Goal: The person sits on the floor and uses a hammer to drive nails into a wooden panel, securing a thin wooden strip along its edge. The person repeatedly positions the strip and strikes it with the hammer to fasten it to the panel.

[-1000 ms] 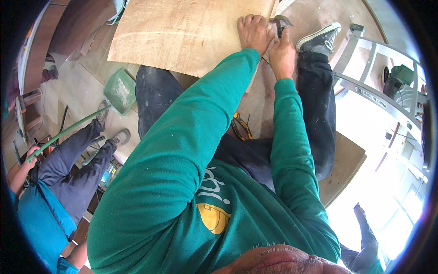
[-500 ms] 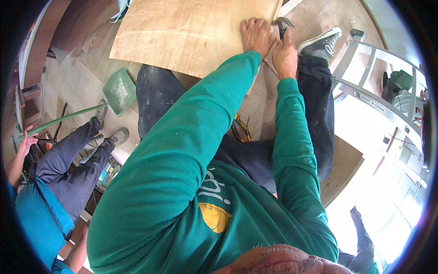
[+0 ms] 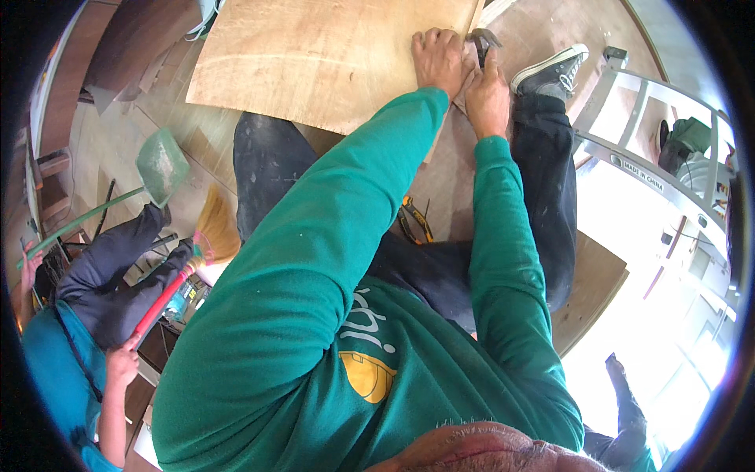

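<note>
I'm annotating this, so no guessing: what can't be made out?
Head view:
Hammer: handle mostly hidden by the right hand.
Left hand: hides whatever is under its palm.
Plywood panel: far side cut by the top edge.
Co-worker at left: head lost past the dark rim.

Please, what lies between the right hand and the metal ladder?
In the head view, a black shoe and dark trouser leg lie between the right hand and metal ladder.

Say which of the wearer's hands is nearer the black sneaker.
Right. The right hand grips the hammer left of the sneaker; the left hand rests on plywood, farther left.
</note>
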Available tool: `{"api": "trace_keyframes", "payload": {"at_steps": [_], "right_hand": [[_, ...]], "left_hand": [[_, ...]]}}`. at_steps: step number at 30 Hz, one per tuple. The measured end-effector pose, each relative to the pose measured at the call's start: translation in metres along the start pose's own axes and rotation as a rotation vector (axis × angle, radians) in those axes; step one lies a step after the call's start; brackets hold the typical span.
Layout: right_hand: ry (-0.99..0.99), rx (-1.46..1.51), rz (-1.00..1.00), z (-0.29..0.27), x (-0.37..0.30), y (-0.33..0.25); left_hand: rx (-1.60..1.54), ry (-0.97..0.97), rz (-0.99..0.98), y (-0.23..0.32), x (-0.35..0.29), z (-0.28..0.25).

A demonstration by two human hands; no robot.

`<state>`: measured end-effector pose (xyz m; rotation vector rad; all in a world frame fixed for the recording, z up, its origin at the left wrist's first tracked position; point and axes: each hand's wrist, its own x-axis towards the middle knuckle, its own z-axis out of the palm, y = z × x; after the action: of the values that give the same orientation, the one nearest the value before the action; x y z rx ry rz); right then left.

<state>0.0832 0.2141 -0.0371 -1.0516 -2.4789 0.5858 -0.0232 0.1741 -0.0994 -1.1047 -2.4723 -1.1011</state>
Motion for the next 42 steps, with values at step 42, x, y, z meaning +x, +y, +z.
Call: {"api": "trace_keyframes", "payload": {"at_steps": [42], "right_hand": [[-0.038,-0.014,-0.007,-0.002,0.008,-0.002]], "left_hand": [[0.02,0.033,0.014,-0.004,0.0,0.001]]}}
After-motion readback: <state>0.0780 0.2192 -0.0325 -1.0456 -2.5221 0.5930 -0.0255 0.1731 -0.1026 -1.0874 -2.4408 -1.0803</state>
